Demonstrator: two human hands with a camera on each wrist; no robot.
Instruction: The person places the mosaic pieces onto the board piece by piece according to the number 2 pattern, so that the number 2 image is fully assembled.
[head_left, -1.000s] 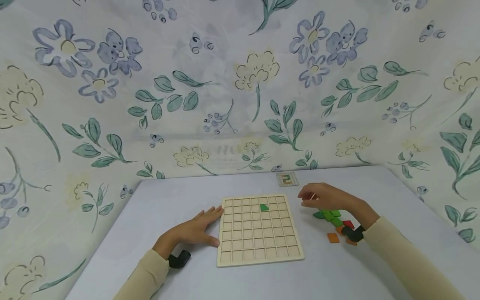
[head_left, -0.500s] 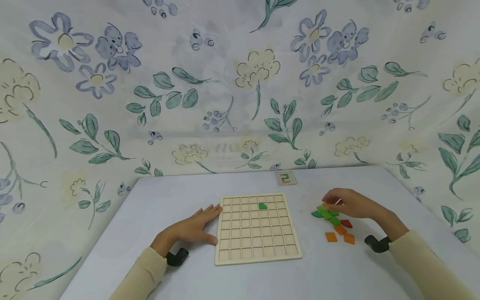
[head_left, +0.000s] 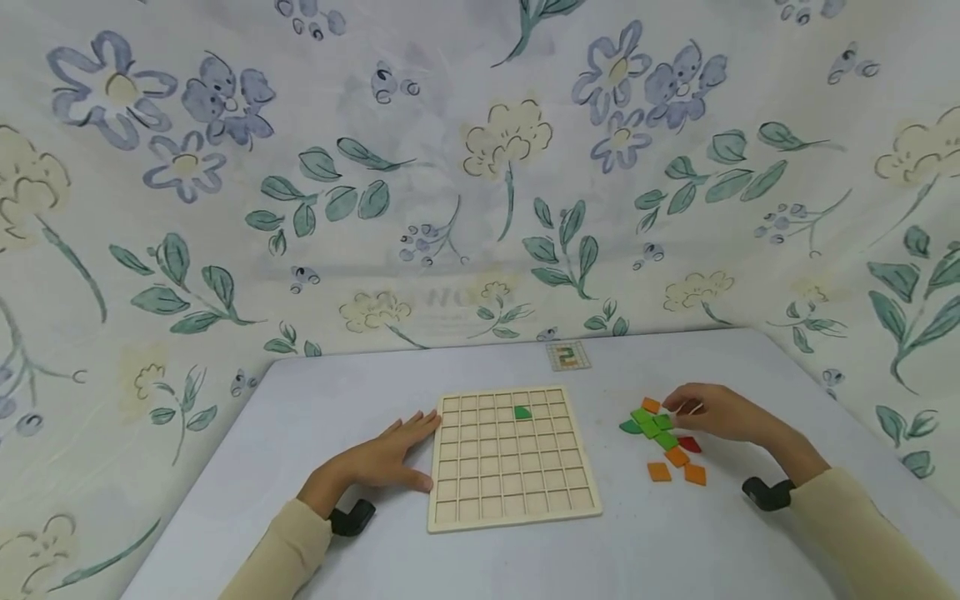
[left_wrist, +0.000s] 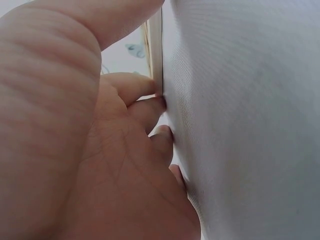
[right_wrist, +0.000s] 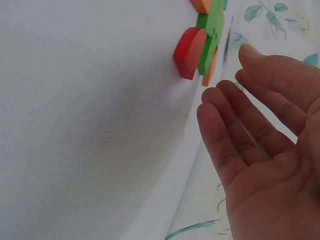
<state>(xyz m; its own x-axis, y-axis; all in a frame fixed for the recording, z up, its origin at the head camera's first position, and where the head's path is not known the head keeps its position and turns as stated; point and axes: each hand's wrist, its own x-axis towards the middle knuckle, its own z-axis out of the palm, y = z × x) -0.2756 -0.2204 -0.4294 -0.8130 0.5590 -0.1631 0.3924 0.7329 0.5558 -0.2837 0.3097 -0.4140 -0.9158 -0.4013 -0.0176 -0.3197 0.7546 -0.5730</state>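
Left hand (head_left: 386,458) flat on the pale table (head_left: 337,400), fingers straight and spread, fingertips (left_wrist: 159,102) touching the left edge of the wooden grid board (head_left: 513,457); holding nothing. On the board, a single green piece (head_left: 522,412) seated in a cell of the second row from the far edge, right of centre. Right hand (head_left: 716,413) well to the right of the board, open and relaxed, fingers (right_wrist: 225,130) loosely extended and empty, hovering just beside the far right side of a cluster of loose tiles (head_left: 663,442). In the cluster: several green tiles (head_left: 651,422) at the far end, an orange one at the far tip, a red piece (right_wrist: 190,52) right beside the hand, three more orange tiles (head_left: 660,472) at the near end. Whether the fingertips actually touch a tile: cannot tell. Small pattern card (head_left: 567,356) lying flat at the far edge of the table, beyond the board. Flowered cloth (head_left: 480,167) as backdrop behind and to both sides. Cream sleeves on both forearms, a black wrist mount (head_left: 765,493) near each cuff
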